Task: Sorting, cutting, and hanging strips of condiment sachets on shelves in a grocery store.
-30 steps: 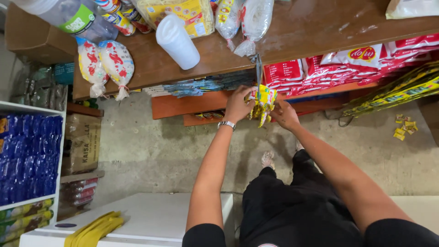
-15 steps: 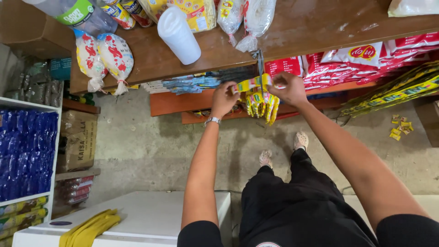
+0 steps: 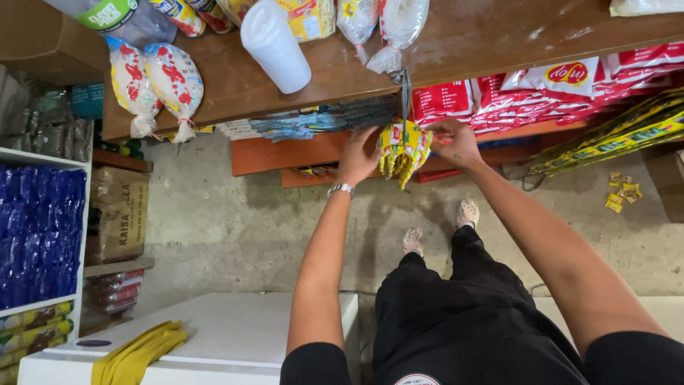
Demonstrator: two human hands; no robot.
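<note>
Left hand [image 3: 358,158] and right hand [image 3: 456,142] both pinch yellow packets [image 3: 403,150], one each side, so bunch stays steady. Packets hang on hook [image 3: 405,89] under wooden shelf [image 3: 499,36] (white cup [image 3: 274,46] on top).

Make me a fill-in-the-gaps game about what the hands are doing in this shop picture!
1. Both hands hold a hanging bunch of small sachets that are mostly ______ in colour.
2. The left hand has a silvery ______ on its wrist.
3. The white plastic cup on the wooden counter is standing ______ down.
4. The right hand is at the bunch's ______ side in the picture.

Missing words: yellow; bracelet; upside; right
</note>
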